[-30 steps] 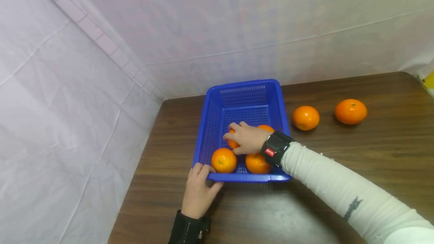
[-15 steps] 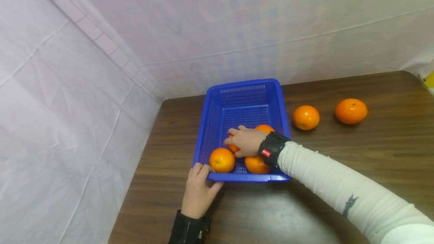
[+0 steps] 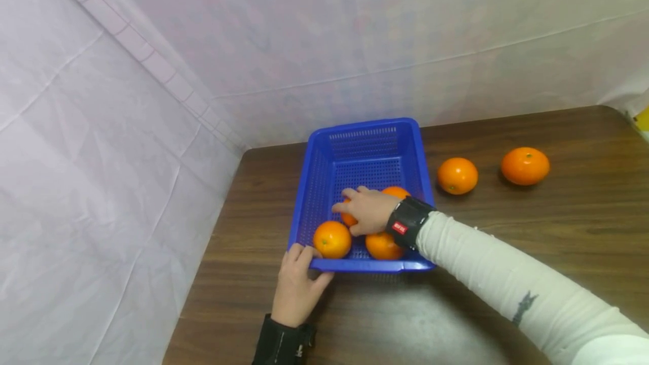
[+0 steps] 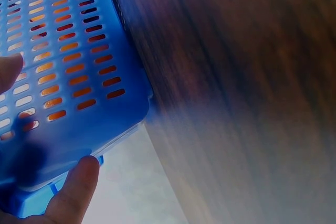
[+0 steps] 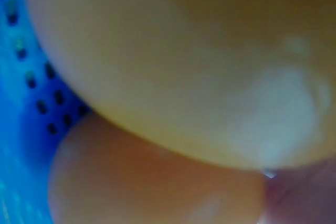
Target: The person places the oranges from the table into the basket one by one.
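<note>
A blue perforated plastic basket (image 3: 355, 266) stands on the table. My left hand (image 3: 295, 289) grips its near left corner, fingers over the rim and thumb against the outside wall. In the left wrist view, a thumb or finger (image 4: 79, 182) touches the blue edge. My right hand (image 3: 372, 211) reaches into the basket with fingers curled over an orange (image 3: 349, 218), mostly hidden under them. Around it in the basket lie a near left orange (image 3: 332, 240), a near right orange (image 3: 383, 246) and another orange (image 3: 396, 191) behind the hand. A blurred orange (image 5: 184, 66) fills the right wrist view.
To the right of the basket, two more oranges sit on the brown wooden table (image 3: 507, 241): a closer orange (image 3: 457, 176) and a farther orange (image 3: 525, 166). White sheeting (image 3: 355, 32) hangs behind and along the left side. Something yellow (image 3: 643, 120) shows at the right edge.
The near left orange in the basket has shifted slightly left. My right hand and wrist have moved a little within the basket, staying on the same orange. My left hand keeps its place.
</note>
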Action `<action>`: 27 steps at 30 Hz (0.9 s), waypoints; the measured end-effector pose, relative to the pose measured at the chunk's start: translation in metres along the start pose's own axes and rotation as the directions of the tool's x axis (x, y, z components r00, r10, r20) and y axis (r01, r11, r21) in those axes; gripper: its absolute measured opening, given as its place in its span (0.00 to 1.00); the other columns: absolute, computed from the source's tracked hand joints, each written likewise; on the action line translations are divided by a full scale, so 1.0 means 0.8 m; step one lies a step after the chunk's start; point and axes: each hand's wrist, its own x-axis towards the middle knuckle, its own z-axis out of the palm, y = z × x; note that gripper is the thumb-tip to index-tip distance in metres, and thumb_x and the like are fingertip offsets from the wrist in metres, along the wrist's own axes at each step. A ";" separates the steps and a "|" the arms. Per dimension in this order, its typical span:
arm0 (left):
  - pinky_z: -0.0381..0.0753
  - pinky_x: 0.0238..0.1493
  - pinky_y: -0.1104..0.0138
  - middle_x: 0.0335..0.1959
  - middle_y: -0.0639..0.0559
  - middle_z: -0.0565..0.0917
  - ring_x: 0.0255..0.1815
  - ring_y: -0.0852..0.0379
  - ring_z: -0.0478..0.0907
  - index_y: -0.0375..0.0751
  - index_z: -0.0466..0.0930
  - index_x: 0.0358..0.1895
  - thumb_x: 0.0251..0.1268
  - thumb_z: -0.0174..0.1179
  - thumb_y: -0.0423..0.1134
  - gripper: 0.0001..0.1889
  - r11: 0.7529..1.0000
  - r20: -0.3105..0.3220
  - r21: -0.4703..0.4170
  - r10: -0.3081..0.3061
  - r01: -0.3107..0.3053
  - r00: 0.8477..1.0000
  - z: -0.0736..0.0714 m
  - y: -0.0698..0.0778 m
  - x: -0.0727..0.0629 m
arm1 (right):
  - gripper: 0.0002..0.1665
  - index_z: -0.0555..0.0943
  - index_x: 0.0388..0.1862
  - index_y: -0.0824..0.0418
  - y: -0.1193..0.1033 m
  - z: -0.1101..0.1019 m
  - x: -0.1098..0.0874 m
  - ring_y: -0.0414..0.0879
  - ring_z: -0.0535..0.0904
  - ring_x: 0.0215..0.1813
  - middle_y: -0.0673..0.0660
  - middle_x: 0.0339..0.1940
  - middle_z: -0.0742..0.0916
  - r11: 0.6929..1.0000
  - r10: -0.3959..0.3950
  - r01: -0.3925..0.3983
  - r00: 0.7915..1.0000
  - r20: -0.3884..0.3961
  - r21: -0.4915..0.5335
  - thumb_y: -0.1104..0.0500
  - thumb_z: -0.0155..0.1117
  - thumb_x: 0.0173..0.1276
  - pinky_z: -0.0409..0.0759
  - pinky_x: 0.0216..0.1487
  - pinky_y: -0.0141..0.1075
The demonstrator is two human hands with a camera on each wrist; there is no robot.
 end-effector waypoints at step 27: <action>0.70 0.38 0.67 0.32 0.58 0.70 0.34 0.59 0.68 0.49 0.75 0.35 0.40 0.81 0.39 0.21 1.000 -0.013 -0.003 0.006 -0.006 1.000 0.002 -0.002 -0.001 | 0.37 0.69 0.76 0.49 0.010 -0.045 -0.035 0.61 0.71 0.71 0.62 0.74 0.72 0.996 0.028 -0.015 0.989 -0.146 0.083 0.44 0.64 0.69 0.71 0.70 0.57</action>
